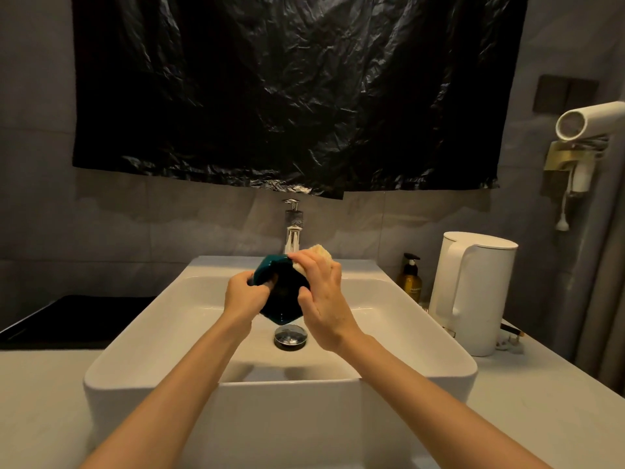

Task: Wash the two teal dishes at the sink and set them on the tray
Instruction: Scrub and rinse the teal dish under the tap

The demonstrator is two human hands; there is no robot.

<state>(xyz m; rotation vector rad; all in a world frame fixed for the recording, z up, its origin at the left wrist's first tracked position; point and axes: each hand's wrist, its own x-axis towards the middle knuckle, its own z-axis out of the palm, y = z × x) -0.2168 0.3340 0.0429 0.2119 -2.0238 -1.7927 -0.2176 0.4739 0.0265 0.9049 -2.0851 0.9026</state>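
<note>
A teal dish (282, 299) is held tilted over the white sink (142, 336), just in front of the chrome tap (293, 231). My left hand (241, 296) grips its left rim with curled fingers. My right hand (323, 299) holds a yellow sponge (318, 253) against the dish's upper right edge. A black tray (77, 319) lies on the counter left of the sink. I see only one teal dish.
A white electric kettle (473, 292) and an amber pump bottle (410, 277) stand on the counter to the right of the sink. The chrome drain plug (291, 335) sits below the dish. A white hair dryer (585, 125) hangs on the right wall.
</note>
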